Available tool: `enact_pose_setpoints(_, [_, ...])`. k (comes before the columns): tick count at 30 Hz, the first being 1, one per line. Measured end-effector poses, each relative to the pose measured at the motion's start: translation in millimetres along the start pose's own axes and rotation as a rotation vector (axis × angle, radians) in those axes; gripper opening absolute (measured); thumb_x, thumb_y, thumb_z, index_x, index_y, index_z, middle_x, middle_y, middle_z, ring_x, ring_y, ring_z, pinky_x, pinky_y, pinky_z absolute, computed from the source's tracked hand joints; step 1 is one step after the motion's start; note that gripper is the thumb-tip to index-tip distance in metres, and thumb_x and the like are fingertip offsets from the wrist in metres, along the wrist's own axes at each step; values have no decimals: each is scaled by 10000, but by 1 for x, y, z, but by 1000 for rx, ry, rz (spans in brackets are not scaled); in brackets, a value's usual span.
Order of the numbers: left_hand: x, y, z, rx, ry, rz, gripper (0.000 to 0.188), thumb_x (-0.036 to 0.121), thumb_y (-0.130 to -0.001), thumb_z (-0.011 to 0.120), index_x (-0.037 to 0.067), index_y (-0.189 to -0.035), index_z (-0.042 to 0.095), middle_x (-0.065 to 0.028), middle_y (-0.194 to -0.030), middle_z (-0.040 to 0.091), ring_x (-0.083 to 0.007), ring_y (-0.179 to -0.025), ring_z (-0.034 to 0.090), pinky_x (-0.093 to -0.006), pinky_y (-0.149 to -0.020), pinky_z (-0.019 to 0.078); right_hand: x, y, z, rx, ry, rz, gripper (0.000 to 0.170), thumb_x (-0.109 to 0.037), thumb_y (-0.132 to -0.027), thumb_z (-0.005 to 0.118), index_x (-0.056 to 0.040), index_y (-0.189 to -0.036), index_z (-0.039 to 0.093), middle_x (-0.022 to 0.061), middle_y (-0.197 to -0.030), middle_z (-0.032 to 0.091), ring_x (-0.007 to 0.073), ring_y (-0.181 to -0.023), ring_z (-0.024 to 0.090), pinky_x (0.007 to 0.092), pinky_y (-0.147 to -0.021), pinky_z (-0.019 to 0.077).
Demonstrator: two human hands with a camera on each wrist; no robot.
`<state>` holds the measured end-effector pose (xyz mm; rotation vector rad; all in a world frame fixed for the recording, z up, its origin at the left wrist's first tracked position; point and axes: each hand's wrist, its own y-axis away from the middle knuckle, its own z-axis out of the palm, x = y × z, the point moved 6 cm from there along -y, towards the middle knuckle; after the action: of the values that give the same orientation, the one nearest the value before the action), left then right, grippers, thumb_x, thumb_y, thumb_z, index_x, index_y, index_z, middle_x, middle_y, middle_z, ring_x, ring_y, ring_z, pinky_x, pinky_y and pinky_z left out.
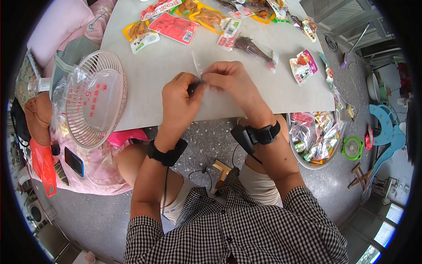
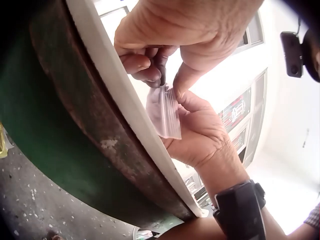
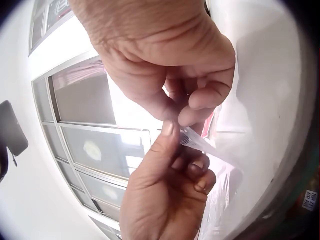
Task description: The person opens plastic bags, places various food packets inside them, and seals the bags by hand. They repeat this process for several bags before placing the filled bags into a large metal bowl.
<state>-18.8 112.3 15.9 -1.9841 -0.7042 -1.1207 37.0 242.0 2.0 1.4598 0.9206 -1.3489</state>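
Observation:
Over the near part of the pale table, my two hands meet at a small clear plastic bag. Thumb and fingers of my left hand pinch its edge. My right hand pinches the same edge right beside them, fingertips nearly together. In the left wrist view the thin bag hangs below the fingertips, with fine creases running down it. The right wrist view has the film stretching out to the right of the fingers. Ahead of the hands lies a clear pack of dark food.
Several food packets, among them a red pouch, cover the far side. A white and purple pouch lies at the right. A plastic basket with clear bags stands left. Below the right edge, a metal basin contains colourful packets.

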Motion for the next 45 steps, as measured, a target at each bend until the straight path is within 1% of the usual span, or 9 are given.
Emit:
enact_pose_setpoints(5, [11, 2, 0, -3, -219, 86, 102, 13, -715, 594, -17, -684, 502, -162, -622, 528, -324, -516, 502, -381, -496, 399, 4, -2, 7, 95, 165, -121, 135, -83, -765, 617, 43, -806, 645, 67, -652, 628, 112, -584, 564, 265, -525, 447])
enact_pose_setpoints(8, [6, 0, -2, 26, -238, 78, 131, -11, -732, 581, -28, -665, 469, -140, -577, 463, -216, -473, 423, -334, -466, 348, -1, 1, 14, 218, 303, -188, 103, -46, -742, 586, 48, -769, 619, 151, -668, 633, 221, -592, 603, 333, -561, 473])
enact_pose_setpoints(13, [25, -3, -21, 178, -362, 173, 152, -17, -712, 578, -22, -651, 439, -141, -571, 452, -250, -469, 412, -340, -464, 347, -8, 2, 2, 414, 585, -326, 51, -31, -711, 570, 15, -716, 591, 215, -713, 617, 374, -685, 614, 412, -616, 490])
enact_pose_setpoints(19, [30, -6, -28, 182, -600, 243, 136, 13, -659, 619, 19, -675, 484, -119, -662, 506, -304, -591, 529, -394, -506, 424, -12, 7, 2, 446, 911, -280, 104, -99, -711, 631, -8, -747, 598, 184, -745, 620, 360, -703, 615, 427, -635, 495])
enact_pose_setpoints(25, [37, 11, 10, -43, -623, 392, 204, 11, -606, 633, 30, -727, 470, -120, -756, 500, -303, -669, 545, -403, -543, 464, -17, 7, 0, 428, 590, -341, 186, -140, -733, 689, 4, -725, 572, 137, -655, 605, 287, -590, 608, 355, -562, 489])
enact_pose_setpoints(31, [33, 13, 14, -14, -633, 221, 270, -16, -668, 613, 28, -918, 521, -135, -727, 554, -313, -662, 574, -410, -557, 455, -16, 5, -1, 411, 529, -492, 183, -91, -807, 624, 34, -705, 537, 173, -583, 489, 233, -455, 421, 361, -477, 377])
enact_pose_setpoints(34, [18, 17, 16, -128, -746, 95, 324, -8, -703, 607, 17, -1006, 493, -137, -783, 595, -315, -718, 603, -421, -586, 475, -16, 3, -13, 402, 550, -267, 191, -140, -790, 601, 15, -678, 587, 219, -672, 579, 402, -650, 565, 449, -590, 456])
enact_pose_setpoints(37, [31, 20, 8, -61, -711, 167, 311, -31, -720, 587, 4, -1020, 515, -138, -731, 594, -318, -661, 598, -415, -560, 464, -13, -2, -28, 448, 495, -331, 232, -113, -826, 608, 47, -678, 529, 167, -517, 421, 188, -460, 361, 353, -464, 352])
enact_pose_setpoints(45, [32, 18, -5, 106, -679, 257, 285, -38, -761, 551, 35, -1036, 556, -153, -699, 599, -323, -598, 588, -412, -543, 460, -7, 0, 4, 213, 402, -144, 235, -148, -792, 646, 63, -709, 586, 128, -526, 528, 149, -467, 491, 315, -469, 438])
